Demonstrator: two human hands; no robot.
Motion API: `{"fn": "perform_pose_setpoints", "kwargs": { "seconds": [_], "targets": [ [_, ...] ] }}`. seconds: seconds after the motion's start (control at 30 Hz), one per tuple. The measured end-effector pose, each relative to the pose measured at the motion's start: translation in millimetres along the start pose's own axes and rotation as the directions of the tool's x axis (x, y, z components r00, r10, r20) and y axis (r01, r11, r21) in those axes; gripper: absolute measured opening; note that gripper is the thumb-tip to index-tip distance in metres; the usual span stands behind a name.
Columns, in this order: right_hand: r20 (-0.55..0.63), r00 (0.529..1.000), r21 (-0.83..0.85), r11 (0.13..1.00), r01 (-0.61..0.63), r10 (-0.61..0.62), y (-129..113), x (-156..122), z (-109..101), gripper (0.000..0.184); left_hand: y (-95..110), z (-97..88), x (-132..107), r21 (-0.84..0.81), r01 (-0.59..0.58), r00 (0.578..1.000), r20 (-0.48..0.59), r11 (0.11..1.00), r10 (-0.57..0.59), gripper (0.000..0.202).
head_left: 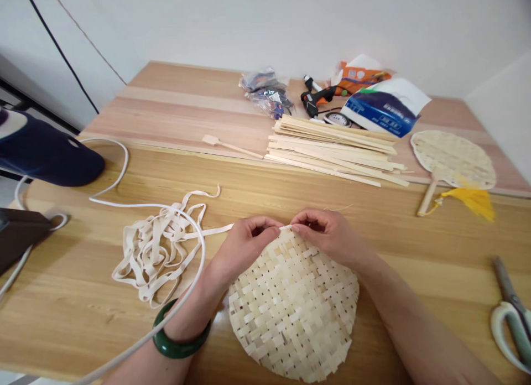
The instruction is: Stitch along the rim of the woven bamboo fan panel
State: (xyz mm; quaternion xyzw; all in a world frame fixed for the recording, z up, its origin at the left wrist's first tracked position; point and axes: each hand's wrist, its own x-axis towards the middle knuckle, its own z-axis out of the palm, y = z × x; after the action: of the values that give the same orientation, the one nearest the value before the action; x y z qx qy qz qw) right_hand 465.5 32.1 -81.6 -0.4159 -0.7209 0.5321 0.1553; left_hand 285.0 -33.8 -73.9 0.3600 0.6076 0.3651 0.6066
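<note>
A round panel of woven bamboo strips [294,307] lies before me, its far edge between my hands. My left hand [249,241] pinches that edge with thumb and fingers, along with a cream fabric tape. My right hand [327,233] pinches the same edge just to the right, and a short white stretch of tape shows between the two. From behind my left hand the cream fabric tape [157,249] runs left into a loose tangled heap on the table. A green bangle [180,341] circles my left wrist.
A white cable [199,263] crosses over my left forearm. Bamboo strips [332,150], a wooden handle [232,146], a glue gun [317,97] and a tissue pack [379,111] lie farther back. A finished woven fan [454,158] with yellow tassel and scissors [512,313] are at right.
</note>
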Motion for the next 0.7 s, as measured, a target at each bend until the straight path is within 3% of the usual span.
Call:
{"fn": "perform_pose_setpoints", "kwargs": {
  "seconds": [0.2,0.33,0.57,0.63,0.7],
  "targets": [
    [-0.008,1.000,-0.001,1.000,0.000,0.000,-1.8,-1.0,-1.0,0.020,-5.2,0.6,2.4,0.044,-0.048,0.998,-0.033,0.998,0.050,0.028],
    [-0.001,1.000,-0.024,1.000,0.009,-0.009,-1.7,-0.6,-1.6,0.020,-9.8,0.6,6.3,0.064,-0.083,0.995,-0.045,0.995,0.086,0.021],
    [0.005,0.999,-0.036,0.999,0.034,-0.034,2.7,-1.8,-1.6,0.017,-10.8,1.1,6.4,0.059,-0.032,0.999,-0.038,0.998,0.034,0.021],
    [-0.036,0.994,-0.094,0.990,0.101,-0.104,3.3,-2.4,-1.5,0.013,-11.5,2.0,6.4,0.063,-0.049,0.997,-0.054,0.997,0.052,0.022],
    [-0.100,0.959,-0.234,0.943,0.237,-0.265,2.7,-2.9,-0.8,0.013,-12.6,3.2,6.8,0.061,-0.062,0.996,-0.065,0.996,0.066,0.023]
  ]
}}
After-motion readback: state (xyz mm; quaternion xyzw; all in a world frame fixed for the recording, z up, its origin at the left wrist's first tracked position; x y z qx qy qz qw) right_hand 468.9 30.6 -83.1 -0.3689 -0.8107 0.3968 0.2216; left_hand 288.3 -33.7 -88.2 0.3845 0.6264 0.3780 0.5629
